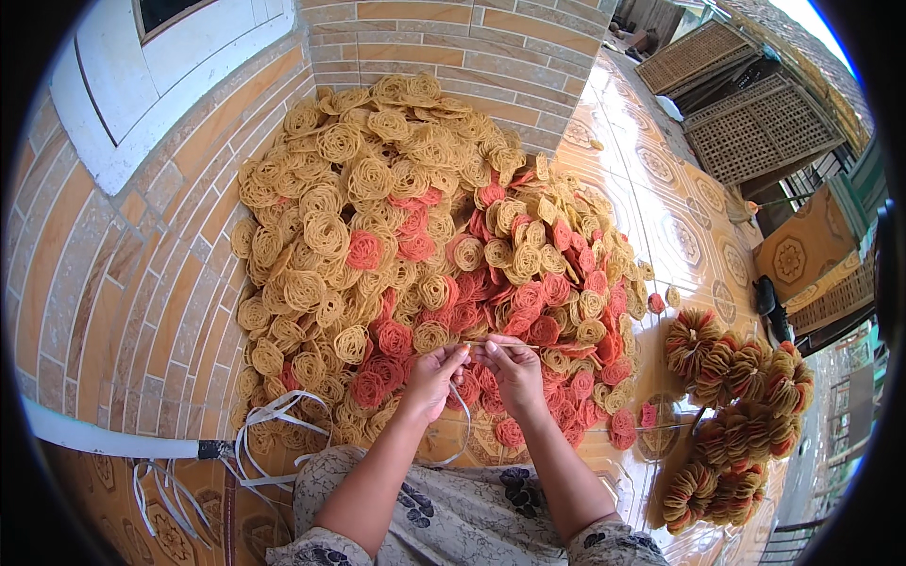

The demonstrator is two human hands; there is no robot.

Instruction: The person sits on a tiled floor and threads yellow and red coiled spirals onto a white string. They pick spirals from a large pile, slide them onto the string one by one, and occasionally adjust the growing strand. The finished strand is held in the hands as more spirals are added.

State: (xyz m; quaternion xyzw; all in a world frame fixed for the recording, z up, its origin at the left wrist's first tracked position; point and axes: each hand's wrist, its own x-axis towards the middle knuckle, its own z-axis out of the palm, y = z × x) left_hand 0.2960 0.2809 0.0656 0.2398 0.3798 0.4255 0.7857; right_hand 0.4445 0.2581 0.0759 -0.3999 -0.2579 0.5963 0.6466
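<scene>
Both my hands meet in front of me over a big heap of round, lacy crackers (326, 231) that look like coiled noodles, some tan and some pinkish red. My left hand (432, 382) is closed in a pinch at one end of a thin light-brown stick (525, 346). Closed beside it, my right hand (512, 377) pinches the same stick, whose other end pokes out to the right. From between the hands a narrow white plastic strip (467, 420) hangs down toward my lap. Whether it is joined to the stick is hidden by my fingers.
Ring-shaped bundles of crackers (741, 368) lie on the tiled floor (651, 189) at right. More white strips (274, 415) hang over a white bar (113, 434) at lower left. Brick-patterned walls (160, 283) bound the heap. Woven racks (763, 127) stand far right.
</scene>
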